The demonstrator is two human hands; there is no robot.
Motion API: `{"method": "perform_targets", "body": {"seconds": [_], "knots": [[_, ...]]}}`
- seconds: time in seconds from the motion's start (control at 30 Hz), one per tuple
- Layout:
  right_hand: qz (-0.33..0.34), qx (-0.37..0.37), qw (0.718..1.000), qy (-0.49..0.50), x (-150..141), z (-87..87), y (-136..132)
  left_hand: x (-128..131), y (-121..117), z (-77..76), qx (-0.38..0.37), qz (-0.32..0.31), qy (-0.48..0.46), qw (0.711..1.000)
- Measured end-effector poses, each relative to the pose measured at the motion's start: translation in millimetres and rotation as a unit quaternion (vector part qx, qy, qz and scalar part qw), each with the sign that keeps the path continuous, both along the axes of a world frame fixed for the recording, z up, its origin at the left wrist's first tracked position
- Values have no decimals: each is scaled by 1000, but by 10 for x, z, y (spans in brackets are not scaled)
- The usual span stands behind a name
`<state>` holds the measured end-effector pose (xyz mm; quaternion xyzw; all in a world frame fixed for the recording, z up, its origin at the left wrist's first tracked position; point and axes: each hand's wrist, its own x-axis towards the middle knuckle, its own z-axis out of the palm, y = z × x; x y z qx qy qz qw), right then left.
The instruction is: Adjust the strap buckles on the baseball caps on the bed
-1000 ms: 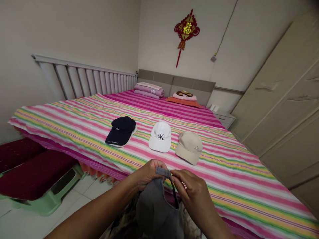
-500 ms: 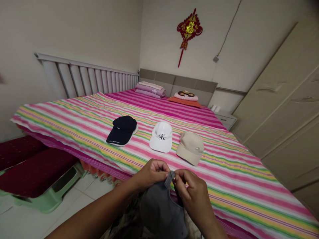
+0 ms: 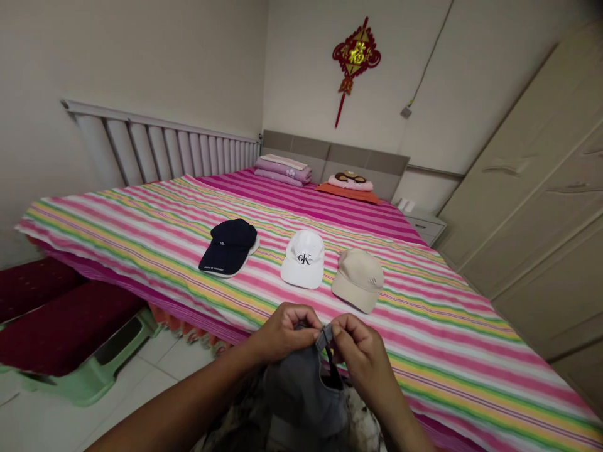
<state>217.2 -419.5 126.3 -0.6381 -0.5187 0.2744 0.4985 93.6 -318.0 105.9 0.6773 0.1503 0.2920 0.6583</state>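
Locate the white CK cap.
In the head view, the white CK cap lies on the striped bedspread, with the navy cap to image-left and the beige cap to image-right.

A wide bed [image 3: 117,235] spread with a pink, yellow and green striped sheet [image 3: 438,339] carries three caps side by side: a navy baseball cap [image 3: 229,247], a white baseball cap [image 3: 304,258], a beige baseball cap [image 3: 358,279] — with folded lilac bedding [image 3: 281,171] and a flat orange cushion [image 3: 347,193] further up, near the grey headboard [image 3: 362,162].

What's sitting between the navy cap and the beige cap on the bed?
In the head camera view, a white baseball cap with a black CK logo lies there on the striped bedspread, between the navy cap and the beige cap.
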Motion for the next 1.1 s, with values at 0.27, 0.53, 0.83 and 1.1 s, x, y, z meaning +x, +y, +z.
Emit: {"method": "perform_targets", "body": {"seconds": [0.27, 0.53, 0.83, 1.1], "knots": [[-16, 95, 990, -102, 1, 9, -11, 12, 22, -26, -17, 3, 9, 1000], [-19, 60, 994, 92, 8, -15, -39, -7, 3, -46, -56, -15, 3, 998], [35, 65, 997, -17, -4, 38, -75, -12, 16, -78, -159, -52, -26, 985], [40, 2, 974, 225, 57, -45, 38, -54, 42, -117, -273, -60, -69, 958]]}}
